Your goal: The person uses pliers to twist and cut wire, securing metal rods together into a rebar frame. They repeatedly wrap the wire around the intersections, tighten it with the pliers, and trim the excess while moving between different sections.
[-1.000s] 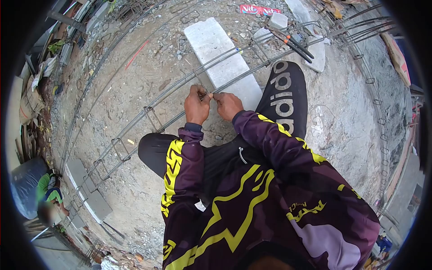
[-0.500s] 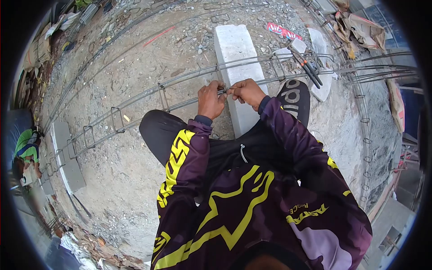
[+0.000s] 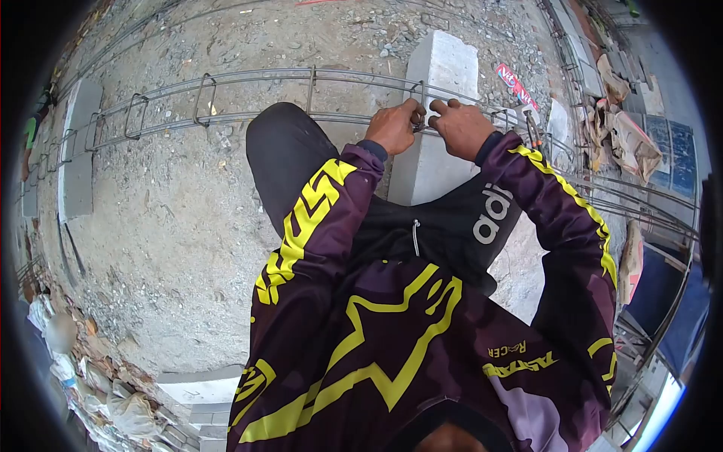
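A long steel rebar cage [image 3: 256,117] with square stirrups runs across the view and rests over a pale concrete block [image 3: 446,71]. At a stirrup above that block, my left hand [image 3: 394,126] is closed at the bars, fingers bent together. Just right of it, my right hand [image 3: 462,128] is also closed, its fingertips pinched at the same joint. Whatever small thing lies between the fingers of either hand is too small to make out. Pliers [image 3: 533,132] with orange on the handles are partly visible to the right of my right sleeve.
Another concrete block [image 3: 79,151] supports the cage at the left. A red wrapper [image 3: 516,87] lies beyond my right hand. More rebar [image 3: 640,203] and crumpled paper sacks [image 3: 633,143] are at the right. Part of a co-worker in green [image 3: 32,132] shows at the far left edge.
The view has turned, so the cage lies more level and higher in the picture. My hands stay at the bars over the block, with a small gap between them.
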`<state>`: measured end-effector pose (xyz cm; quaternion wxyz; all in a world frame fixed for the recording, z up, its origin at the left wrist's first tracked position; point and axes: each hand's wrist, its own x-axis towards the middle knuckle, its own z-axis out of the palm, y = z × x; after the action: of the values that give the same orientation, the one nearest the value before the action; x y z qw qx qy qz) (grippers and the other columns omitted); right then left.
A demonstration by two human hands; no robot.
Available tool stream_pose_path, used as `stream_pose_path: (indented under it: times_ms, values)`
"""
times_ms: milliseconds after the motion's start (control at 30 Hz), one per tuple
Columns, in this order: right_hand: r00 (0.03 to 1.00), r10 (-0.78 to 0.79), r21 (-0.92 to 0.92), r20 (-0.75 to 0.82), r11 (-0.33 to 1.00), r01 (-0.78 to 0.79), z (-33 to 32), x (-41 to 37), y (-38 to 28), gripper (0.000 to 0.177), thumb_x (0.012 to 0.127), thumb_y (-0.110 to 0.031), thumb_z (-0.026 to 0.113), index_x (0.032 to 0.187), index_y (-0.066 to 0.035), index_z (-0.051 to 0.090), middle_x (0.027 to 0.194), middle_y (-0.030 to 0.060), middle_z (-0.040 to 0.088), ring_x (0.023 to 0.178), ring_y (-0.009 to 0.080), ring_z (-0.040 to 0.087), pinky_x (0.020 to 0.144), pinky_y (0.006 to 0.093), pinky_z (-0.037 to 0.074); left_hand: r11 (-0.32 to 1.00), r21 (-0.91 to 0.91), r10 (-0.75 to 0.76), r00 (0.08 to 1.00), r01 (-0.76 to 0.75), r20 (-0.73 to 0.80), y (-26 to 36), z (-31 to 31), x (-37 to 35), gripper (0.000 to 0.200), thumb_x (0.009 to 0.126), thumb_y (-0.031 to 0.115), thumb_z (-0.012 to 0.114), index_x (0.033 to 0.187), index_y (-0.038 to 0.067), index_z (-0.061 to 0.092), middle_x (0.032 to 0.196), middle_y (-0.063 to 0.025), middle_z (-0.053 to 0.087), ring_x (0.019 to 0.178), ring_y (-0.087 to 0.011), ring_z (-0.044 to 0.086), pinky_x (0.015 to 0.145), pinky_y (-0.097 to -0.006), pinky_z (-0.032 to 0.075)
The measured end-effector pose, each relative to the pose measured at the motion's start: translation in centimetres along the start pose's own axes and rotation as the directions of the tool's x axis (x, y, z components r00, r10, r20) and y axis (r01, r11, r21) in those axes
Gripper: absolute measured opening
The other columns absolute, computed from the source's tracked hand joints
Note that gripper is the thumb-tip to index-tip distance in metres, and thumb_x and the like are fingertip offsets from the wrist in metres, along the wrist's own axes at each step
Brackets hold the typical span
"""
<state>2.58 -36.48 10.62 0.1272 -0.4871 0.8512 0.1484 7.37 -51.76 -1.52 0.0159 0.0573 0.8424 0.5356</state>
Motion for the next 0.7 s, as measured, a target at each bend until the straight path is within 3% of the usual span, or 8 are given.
stream_pose_path:
  times_ms: [100,133,233,267,400,533,633,700]
  values:
    - [0.956,-0.281,-0.367,-0.089,0.901,0.231,-2.1,0.2,1.4,0.013,0.077,-0.015,0.060,0.071,-0.009,0.069,0.097,0.0074,0.060,0.112,0.0248,0.052,0.098,0.0406,0.042,0.998,0.047,-0.045,0.997,0.042,0.062,0.7,-0.9,0.3,0.047,0.075,0.001,0.055,0.121,0.011,0.051,0.098,-0.0090,0.071,0.096,-0.0335,0.066,0.080,-0.0433,0.051]
    - [0.961,-0.270,-0.435,-0.057,0.873,0.219,-2.1,0.3,1.3,0.019,0.079,-0.019,0.058,0.065,-0.011,0.068,0.095,0.0041,0.060,0.118,0.0196,0.045,0.100,0.0394,0.035,0.998,0.040,-0.050,0.996,0.047,0.077,0.8,-1.1,0.3,0.049,0.076,-0.001,0.052,0.123,0.011,0.048,0.098,-0.0103,0.071,0.096,-0.0346,0.066,0.080,-0.0443,0.050]
    - [0.907,-0.419,-0.322,0.041,0.854,0.409,-1.9,0.9,1.2,0.018,0.079,-0.020,0.058,0.067,-0.011,0.067,0.095,0.0030,0.061,0.112,0.0184,0.049,0.090,0.0365,0.039,0.998,0.021,-0.060,0.992,0.058,0.114,1.0,-1.4,0.4,0.051,0.077,-0.003,0.048,0.126,0.009,0.043,0.098,-0.0126,0.070,0.097,-0.0368,0.065,0.079,-0.0461,0.049]
    - [0.903,-0.429,-0.375,0.013,0.835,0.402,-1.7,1.1,1.2,0.013,0.079,-0.019,0.058,0.073,-0.012,0.067,0.090,0.0025,0.063,0.098,0.0173,0.058,0.081,0.0345,0.040,0.998,0.007,-0.062,0.992,0.062,0.114,1.0,-1.5,0.5,0.051,0.077,-0.003,0.048,0.126,0.009,0.043,0.097,-0.0124,0.070,0.097,-0.0367,0.065,0.078,-0.0457,0.049]
    - [0.911,-0.408,-0.290,0.062,0.866,0.407,-0.7,1.6,2.8,0.010,0.076,-0.015,0.057,0.081,-0.013,0.066,0.073,0.0032,0.064,0.066,0.0203,0.065,0.075,0.0339,0.043,0.994,-0.040,-0.095,0.987,0.101,0.128,0.6,-1.7,0.6,0.053,0.076,-0.001,0.050,0.127,0.010,0.044,0.097,-0.0116,0.070,0.096,-0.0351,0.065,0.079,-0.0434,0.049]
    - [0.920,-0.391,-0.233,0.003,0.895,0.381,-0.7,3.6,2.4,0.011,0.076,-0.015,0.059,0.086,-0.013,0.062,0.068,0.0058,0.064,0.064,0.0242,0.065,0.069,0.0374,0.046,0.988,-0.008,-0.153,0.983,0.155,0.104,0.4,-1.2,1.1,0.052,0.077,0.003,0.054,0.128,0.008,0.043,0.101,-0.0116,0.071,0.099,-0.0337,0.065,0.081,-0.0406,0.050]
    - [0.998,-0.063,-0.185,0.008,0.981,0.064,0.1,5.1,1.4,0.017,0.077,-0.013,0.058,0.093,-0.011,0.065,0.069,0.0098,0.068,0.065,0.0287,0.067,0.061,0.0426,0.049,0.983,0.017,-0.182,0.981,0.181,0.068,-0.3,-0.8,1.4,0.053,0.077,0.004,0.055,0.129,0.006,0.040,0.098,-0.0117,0.072,0.101,-0.0330,0.066,0.082,-0.0394,0.050]
    - [0.994,0.110,0.051,-0.003,0.993,-0.110,0.4,4.9,1.6,0.020,0.075,-0.014,0.061,0.092,-0.010,0.070,0.073,0.0149,0.069,0.071,0.0337,0.068,0.061,0.0463,0.052,0.981,-0.012,-0.193,0.978,0.195,0.081,-0.8,-0.2,1.6,0.054,0.077,0.004,0.055,0.129,0.006,0.040,0.098,-0.0119,0.072,0.101,-0.0326,0.066,0.082,-0.0394,0.050]
